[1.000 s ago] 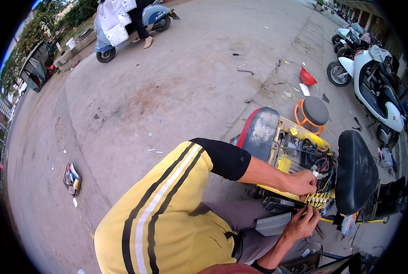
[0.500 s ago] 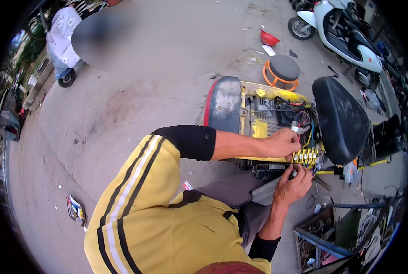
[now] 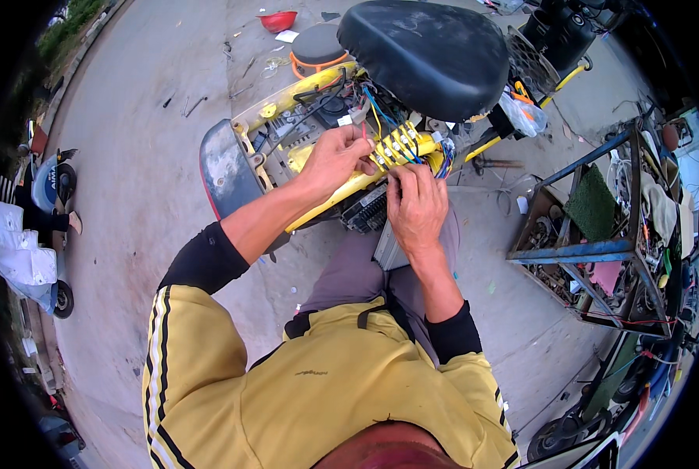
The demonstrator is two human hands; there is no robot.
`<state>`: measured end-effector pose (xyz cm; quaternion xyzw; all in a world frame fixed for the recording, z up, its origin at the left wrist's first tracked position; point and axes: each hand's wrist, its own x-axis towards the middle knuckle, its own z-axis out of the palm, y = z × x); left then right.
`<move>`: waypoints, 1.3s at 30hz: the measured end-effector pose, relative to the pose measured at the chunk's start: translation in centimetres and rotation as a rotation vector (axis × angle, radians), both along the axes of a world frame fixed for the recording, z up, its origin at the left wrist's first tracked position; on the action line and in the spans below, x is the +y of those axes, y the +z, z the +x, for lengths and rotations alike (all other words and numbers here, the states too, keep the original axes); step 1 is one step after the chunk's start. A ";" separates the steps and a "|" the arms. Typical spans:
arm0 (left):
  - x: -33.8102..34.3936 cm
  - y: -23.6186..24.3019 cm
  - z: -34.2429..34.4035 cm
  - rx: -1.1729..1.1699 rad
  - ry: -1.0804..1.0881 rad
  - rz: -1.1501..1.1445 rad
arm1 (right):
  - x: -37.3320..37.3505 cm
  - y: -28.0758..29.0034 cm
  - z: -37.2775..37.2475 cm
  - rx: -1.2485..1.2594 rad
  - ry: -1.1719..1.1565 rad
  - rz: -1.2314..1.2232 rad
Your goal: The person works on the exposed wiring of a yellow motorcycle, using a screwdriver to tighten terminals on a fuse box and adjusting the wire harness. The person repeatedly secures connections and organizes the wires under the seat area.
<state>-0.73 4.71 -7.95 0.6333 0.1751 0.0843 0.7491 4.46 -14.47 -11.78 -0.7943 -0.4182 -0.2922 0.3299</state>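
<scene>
A yellow strip with a row of silver pieces (image 3: pixel 396 147), which looks like a terminal block, lies along the near side of the opened yellow scooter frame (image 3: pixel 318 205). At its left end, my left hand (image 3: pixel 335 164) is closed, thumb and fingers pinched where a thin red wire (image 3: pixel 364 130) runs down to them. My right hand (image 3: pixel 418 202) is at the strip's near edge with its fingers curled together; what they hold is hidden. Blue and purple wires (image 3: pixel 446 156) bunch just beyond its fingertips. A black finned box (image 3: pixel 365 209) sits below, between the hands.
The black seat (image 3: pixel 424 59) rises beyond the wiring. Behind the frame are a round stool (image 3: pixel 318 45) and a red bowl-shaped thing (image 3: pixel 277 21). To the right, a blue-edged metal rack (image 3: pixel 576 252) holds parts. A hammer-like tool (image 3: pixel 498 163) lies on the ground; a covered scooter (image 3: pixel 25 250) stands far left.
My view has turned right, so the scooter sits further left in the picture. Both hands remain at the yellow strip; my right hand has come up closer against its near edge.
</scene>
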 end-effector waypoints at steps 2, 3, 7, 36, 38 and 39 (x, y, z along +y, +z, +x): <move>0.0 0.0 0.1 -0.004 0.004 -0.035 | -1.0 0.8 0.6 0.019 0.036 0.063; -0.2 0.1 0.4 0.003 -0.018 -0.044 | -2.1 1.0 0.8 0.035 0.029 0.103; 0.4 0.1 -0.3 0.023 -0.009 0.028 | -8.7 -1.2 3.7 0.083 -0.142 0.293; 1.5 1.5 -2.5 0.045 0.099 0.121 | -27.7 -49.2 5.9 1.158 -0.752 -0.764; 0.9 1.3 -1.9 0.046 0.115 0.065 | -28.5 -50.2 5.5 1.087 -0.633 -0.763; 0.5 1.5 -1.4 0.059 0.133 0.038 | -28.4 -50.7 5.5 1.107 -0.651 -0.699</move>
